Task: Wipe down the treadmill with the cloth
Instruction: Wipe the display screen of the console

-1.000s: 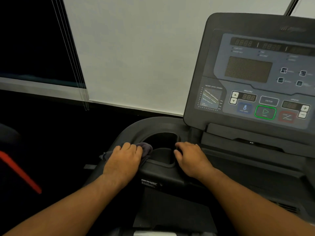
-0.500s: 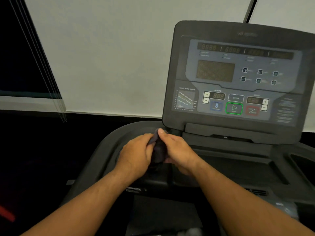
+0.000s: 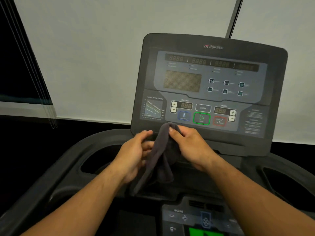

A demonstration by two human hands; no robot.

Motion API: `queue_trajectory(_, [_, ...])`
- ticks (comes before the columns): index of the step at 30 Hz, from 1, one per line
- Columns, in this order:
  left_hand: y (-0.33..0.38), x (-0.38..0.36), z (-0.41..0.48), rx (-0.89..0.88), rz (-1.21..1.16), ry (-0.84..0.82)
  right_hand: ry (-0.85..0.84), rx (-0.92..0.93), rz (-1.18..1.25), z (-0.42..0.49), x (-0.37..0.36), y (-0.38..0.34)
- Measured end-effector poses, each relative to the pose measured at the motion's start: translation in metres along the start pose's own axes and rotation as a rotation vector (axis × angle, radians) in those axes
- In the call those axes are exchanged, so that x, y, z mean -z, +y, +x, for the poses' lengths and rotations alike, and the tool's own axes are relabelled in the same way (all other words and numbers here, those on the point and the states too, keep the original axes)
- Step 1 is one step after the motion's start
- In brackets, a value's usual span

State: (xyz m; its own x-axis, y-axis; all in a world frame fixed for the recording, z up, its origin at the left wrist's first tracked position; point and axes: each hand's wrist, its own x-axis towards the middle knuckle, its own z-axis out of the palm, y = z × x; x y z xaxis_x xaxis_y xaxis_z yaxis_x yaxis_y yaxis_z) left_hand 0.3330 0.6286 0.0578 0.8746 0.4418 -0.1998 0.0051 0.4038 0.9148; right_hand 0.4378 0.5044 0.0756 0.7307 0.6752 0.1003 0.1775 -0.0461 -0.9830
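The dark grey cloth [image 3: 157, 160] hangs in front of me, above the treadmill's black dash [image 3: 68, 167]. My right hand [image 3: 189, 147] pinches its top edge between thumb and fingers, just below the console panel [image 3: 209, 86]. My left hand [image 3: 134, 155] is beside the cloth on its left, fingers loosely curled and touching the fabric. The cloth's lower end dangles near the dash. The console stands upright behind both hands, its displays dark.
Deep cup-holder recesses sit at the left [image 3: 100, 159] and right [image 3: 288, 183] of the dash. A lower control strip with a green patch [image 3: 202, 232] lies near the bottom edge. White roller blinds [image 3: 102, 57] and a dark window [image 3: 15, 65] are behind the treadmill.
The cloth was lifted off the left cup-holder rim; my right hand took hold of its top and raised it toward the console. My view shifted left to centre on the console.
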Motion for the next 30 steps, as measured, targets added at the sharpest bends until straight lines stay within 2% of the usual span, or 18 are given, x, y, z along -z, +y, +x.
queue_trajectory(3, [0.0,-0.032,0.004,-0.148,0.323,-0.01,-0.014,0.076,-0.082,-0.007,0.031,-0.007])
queue_trajectory(6, [0.0,-0.066,0.001,-0.209,0.383,-0.06,0.002,0.162,-0.271,-0.014,0.063,-0.016])
queue_trajectory(8, [-0.006,-0.089,-0.001,-0.317,0.505,-0.06,0.038,0.205,-0.349,-0.019,0.084,-0.025])
queue_trajectory(11, [-0.018,-0.121,-0.001,-0.459,0.816,0.039,0.106,0.227,-0.438,-0.024,0.114,-0.038])
queue_trajectory(14, [-0.029,-0.151,0.002,-0.532,0.857,0.152,0.163,0.188,-0.592,-0.025,0.142,-0.045])
queue_trajectory(17, [-0.038,-0.179,0.004,-0.669,1.01,0.329,0.207,0.149,-0.698,-0.026,0.16,-0.051])
queue_trajectory(19, [-0.042,-0.189,0.007,-0.663,1.001,0.393,0.208,0.101,-0.702,-0.027,0.169,-0.053])
queue_trajectory(21, [-0.045,-0.193,0.014,-0.593,0.895,0.394,0.172,0.048,-0.604,-0.028,0.176,-0.051])
queue_trajectory(25, [-0.045,-0.203,0.02,-0.387,0.454,0.334,0.114,-0.137,-0.19,-0.034,0.183,-0.043])
queue_trajectory(27, [-0.047,-0.206,0.024,-0.317,0.458,0.258,0.079,-0.209,-0.066,-0.037,0.184,-0.041])
queue_trajectory(29, [-0.052,-0.204,0.025,-0.266,0.507,0.198,0.045,-0.216,-0.004,-0.038,0.184,-0.041])
queue_trajectory(30, [-0.056,-0.203,0.023,-0.235,0.452,0.162,0.037,-0.199,-0.001,-0.039,0.184,-0.041])
